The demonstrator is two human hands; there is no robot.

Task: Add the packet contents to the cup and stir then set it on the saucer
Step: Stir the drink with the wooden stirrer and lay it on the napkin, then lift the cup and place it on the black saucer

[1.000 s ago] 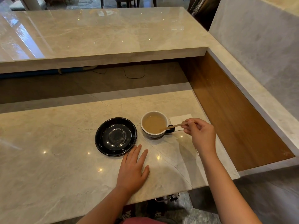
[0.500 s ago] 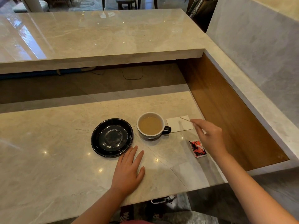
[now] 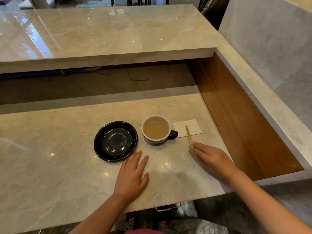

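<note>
A white-lined cup (image 3: 157,141) with a dark handle holds light brown drink and stands on the marble counter. To its left, apart from it, sits the black saucer (image 3: 115,141) with nothing on it. A wooden stir stick (image 3: 188,133) lies right of the cup, its far end on a white napkin (image 3: 194,126). My right hand (image 3: 214,157) lies low and flat, fingers stretched out, with the fingertips touching the stick's near end. My left hand (image 3: 132,174) rests palm down by the saucer's front edge. The packet is hidden.
The lower marble counter (image 3: 50,166) ends at a front edge near me. A wooden side panel (image 3: 236,115) walls it on the right. A higher marble shelf (image 3: 101,39) overhangs the back.
My right hand has taken the stick out of the cup, swung it right and lowered it onto the napkin. It now covers the red packet seen half a second ago. My left hand stayed put.
</note>
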